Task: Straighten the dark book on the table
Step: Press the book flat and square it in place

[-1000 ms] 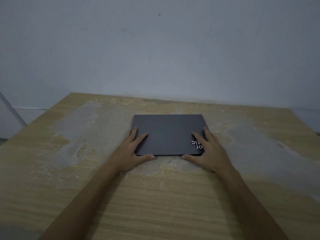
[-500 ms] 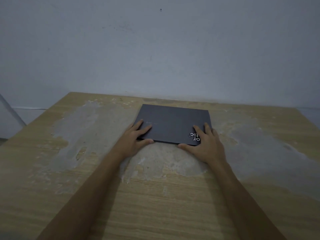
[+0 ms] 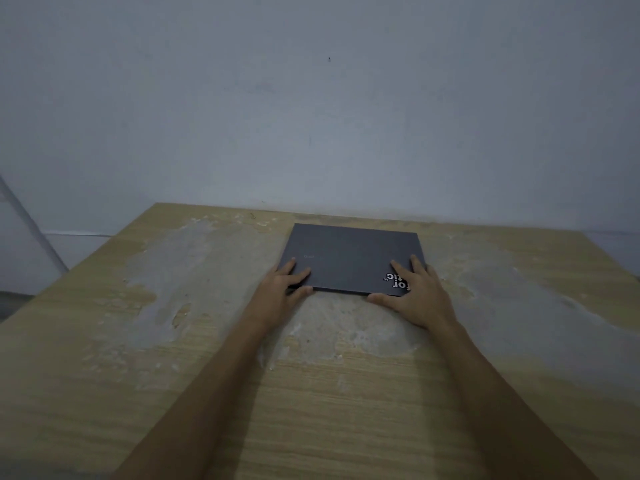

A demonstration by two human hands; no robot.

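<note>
A thin dark grey book (image 3: 349, 256) with white lettering at its near right corner lies flat on the worn wooden table (image 3: 138, 375), close to the far edge by the wall. It sits slightly turned, its left side a little farther away than its right. My left hand (image 3: 282, 289) holds its near left corner, fingers on the cover and thumb at the near edge. My right hand (image 3: 415, 294) holds the near right corner the same way, partly hiding the lettering.
A pale grey wall (image 3: 311, 116) rises right behind the table's far edge. Grey patches where the veneer is worn off spread across the tabletop (image 3: 180, 268). A light diagonal bar (image 3: 31, 223) stands off the table's left side.
Both hands have slid the book away from me toward the wall, turning it a little so its left side lies farther back. Their hold on the near corners stays the same.
</note>
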